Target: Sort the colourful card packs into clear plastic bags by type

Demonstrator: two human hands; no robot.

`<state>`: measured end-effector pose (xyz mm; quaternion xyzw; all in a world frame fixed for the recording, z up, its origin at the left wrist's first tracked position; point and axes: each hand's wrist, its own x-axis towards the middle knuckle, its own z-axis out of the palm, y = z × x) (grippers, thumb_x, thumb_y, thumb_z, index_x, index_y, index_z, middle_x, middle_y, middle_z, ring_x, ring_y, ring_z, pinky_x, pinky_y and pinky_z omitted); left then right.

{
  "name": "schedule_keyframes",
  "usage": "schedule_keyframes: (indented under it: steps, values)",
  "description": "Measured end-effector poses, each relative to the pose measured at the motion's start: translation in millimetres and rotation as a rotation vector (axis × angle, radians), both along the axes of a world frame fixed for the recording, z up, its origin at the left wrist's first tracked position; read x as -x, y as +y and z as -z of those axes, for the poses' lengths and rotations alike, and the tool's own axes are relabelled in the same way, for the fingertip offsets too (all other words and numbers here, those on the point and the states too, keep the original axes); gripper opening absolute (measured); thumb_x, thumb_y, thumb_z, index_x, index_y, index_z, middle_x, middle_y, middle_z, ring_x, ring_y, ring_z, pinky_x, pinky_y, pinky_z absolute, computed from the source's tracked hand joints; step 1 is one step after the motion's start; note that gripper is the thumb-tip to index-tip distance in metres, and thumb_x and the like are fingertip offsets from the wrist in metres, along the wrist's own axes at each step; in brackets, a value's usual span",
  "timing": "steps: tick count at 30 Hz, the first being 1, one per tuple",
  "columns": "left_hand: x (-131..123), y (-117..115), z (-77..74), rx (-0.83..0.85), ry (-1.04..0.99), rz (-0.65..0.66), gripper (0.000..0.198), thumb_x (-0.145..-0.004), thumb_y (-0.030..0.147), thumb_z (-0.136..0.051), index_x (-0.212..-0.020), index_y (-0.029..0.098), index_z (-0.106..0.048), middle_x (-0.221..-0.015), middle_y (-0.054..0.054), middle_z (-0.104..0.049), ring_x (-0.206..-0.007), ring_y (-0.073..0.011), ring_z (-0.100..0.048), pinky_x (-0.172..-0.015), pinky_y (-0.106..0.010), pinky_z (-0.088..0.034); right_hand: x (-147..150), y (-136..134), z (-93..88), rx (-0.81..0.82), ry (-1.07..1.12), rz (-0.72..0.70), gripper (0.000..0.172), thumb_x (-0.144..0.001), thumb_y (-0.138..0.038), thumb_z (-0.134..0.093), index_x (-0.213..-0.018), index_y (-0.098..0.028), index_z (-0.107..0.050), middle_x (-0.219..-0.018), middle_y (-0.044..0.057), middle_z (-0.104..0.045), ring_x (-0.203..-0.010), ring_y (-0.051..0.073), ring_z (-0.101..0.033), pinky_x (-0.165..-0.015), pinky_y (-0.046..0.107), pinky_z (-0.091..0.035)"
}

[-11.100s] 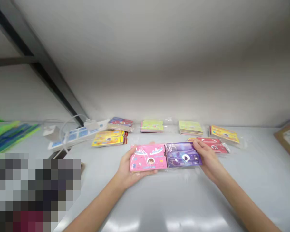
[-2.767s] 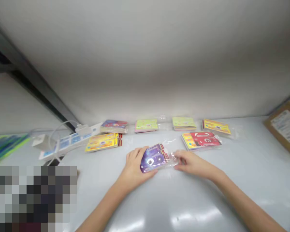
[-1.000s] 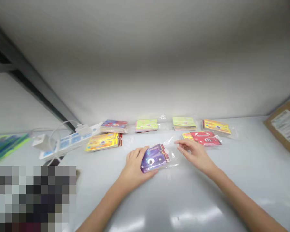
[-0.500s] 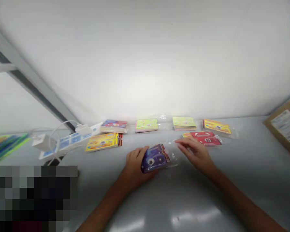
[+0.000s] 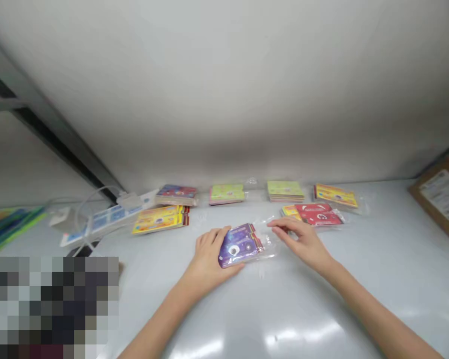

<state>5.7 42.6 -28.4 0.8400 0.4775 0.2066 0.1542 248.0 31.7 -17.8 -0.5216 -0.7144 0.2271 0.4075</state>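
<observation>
A stack of purple, space-patterned cards (image 5: 237, 245) lies in a clear plastic bag (image 5: 268, 242) at the middle of the table. My left hand (image 5: 207, 254) grips the pack from its left side, with the thumb along the near edge and the fingers at the far corner. At the bag's loose right end, my right hand (image 5: 303, 242) has thumb and index finger pinched together on the clear film. The exact contact is slightly blurred. Just behind that hand sits a bagged red card pack (image 5: 322, 215).
Along the wall stand more packs: red-blue (image 5: 177, 193), light green (image 5: 227, 193), another green (image 5: 285, 189) and yellow (image 5: 336, 195). Yellow cards (image 5: 160, 220) lie by a white power strip (image 5: 112, 219) with cables. A cardboard box (image 5: 443, 197) stands at right.
My right hand has shifted slightly left and its fingertips have closed at the bag's end. My left hand and the purple pack have stayed put. The picture's lighting differs.
</observation>
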Motion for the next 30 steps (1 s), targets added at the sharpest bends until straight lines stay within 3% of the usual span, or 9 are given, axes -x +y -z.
schedule_keyframes:
  steps: [6, 13, 19, 30]
  values:
    - [0, 0, -0.7, 0.012, -0.004, 0.007, 0.073, -0.065, 0.042, -0.069, -0.127, 0.022, -0.038, -0.117, -0.009, -0.05, -0.108, -0.0295, -0.045, -0.094, -0.043, -0.032, 0, 0, 0.4, -0.003, 0.001, 0.044, 0.022, -0.085, -0.031, -0.046, -0.09, -0.022, -0.065, -0.09, 0.006, -0.067, -0.079, 0.019, -0.059, -0.064, 0.029, -0.046]
    - [1, 0, 0.6, 0.005, -0.005, 0.001, 0.073, -0.064, 0.043, -0.069, -0.127, 0.023, -0.039, -0.116, -0.009, -0.051, -0.108, -0.0299, -0.045, -0.094, -0.044, -0.033, -6, 6, 9.0, 0.076, 0.152, 0.216, 0.025, -0.082, -0.036, -0.047, -0.089, -0.018, -0.062, -0.077, 0.006, -0.065, -0.067, 0.018, -0.06, -0.061, 0.029, -0.047]
    - [1, 0, 1.1, 0.002, 0.01, 0.01, 0.074, -0.063, 0.043, -0.07, -0.127, 0.02, -0.039, -0.115, -0.009, -0.051, -0.107, -0.0298, -0.046, -0.093, -0.043, -0.033, -8, 9, 11.7, 0.207, -0.036, 0.039, 0.025, -0.083, -0.034, -0.044, -0.086, -0.017, -0.062, -0.074, 0.004, -0.065, -0.065, 0.017, -0.058, -0.059, 0.027, -0.044]
    - [1, -1, 1.1, -0.002, 0.008, 0.014, 0.073, -0.065, 0.042, -0.068, -0.128, 0.024, -0.037, -0.116, -0.008, -0.051, -0.107, -0.029, -0.046, -0.094, -0.043, -0.033, -8, 8, 13.6, 0.188, 0.037, 0.101, 0.02, -0.081, -0.028, -0.04, -0.093, -0.019, -0.053, -0.065, 0.0, -0.055, -0.056, 0.014, -0.053, -0.055, 0.026, -0.042]
